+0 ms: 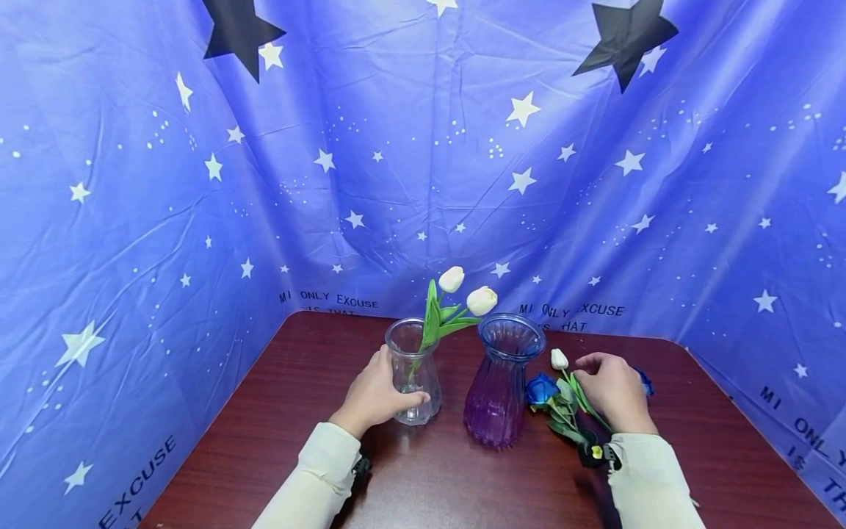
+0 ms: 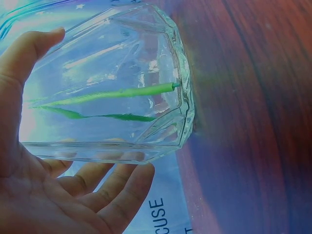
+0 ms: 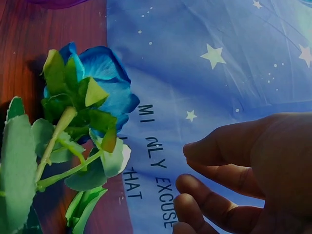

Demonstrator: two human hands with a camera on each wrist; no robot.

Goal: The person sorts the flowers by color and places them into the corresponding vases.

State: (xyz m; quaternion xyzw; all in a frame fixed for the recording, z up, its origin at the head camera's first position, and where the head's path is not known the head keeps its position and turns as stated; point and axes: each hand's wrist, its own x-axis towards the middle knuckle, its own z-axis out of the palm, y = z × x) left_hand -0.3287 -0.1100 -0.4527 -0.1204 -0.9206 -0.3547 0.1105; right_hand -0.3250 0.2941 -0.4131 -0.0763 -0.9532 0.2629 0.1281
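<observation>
My left hand (image 1: pixel 375 393) holds a clear glass vase (image 1: pixel 418 400) from its left side, thumb across the front and fingers behind. Two white tulips (image 1: pixel 482 300) with green leaves lean to the right out of this vase. In the left wrist view, a green stem (image 2: pixel 131 92) reaches the bottom inside the glass. On the right, my right hand (image 1: pixel 615 389) hovers over loose flowers, fingers loosely bent with nothing between them. Beside it lie a white tulip (image 1: pixel 559 358) and a blue rose (image 1: pixel 542 390) with leafy stems. The right wrist view shows that rose (image 3: pixel 105 73) apart from the fingertips.
A ribbed vase (image 1: pixel 496 411), blue at the rim and purple below, stands between the hands. Another blue flower (image 1: pixel 645 382) is partly hidden behind my right hand. A blue star-printed cloth (image 1: pixel 423 191) hangs around the dark red wooden table (image 1: pixel 423 485).
</observation>
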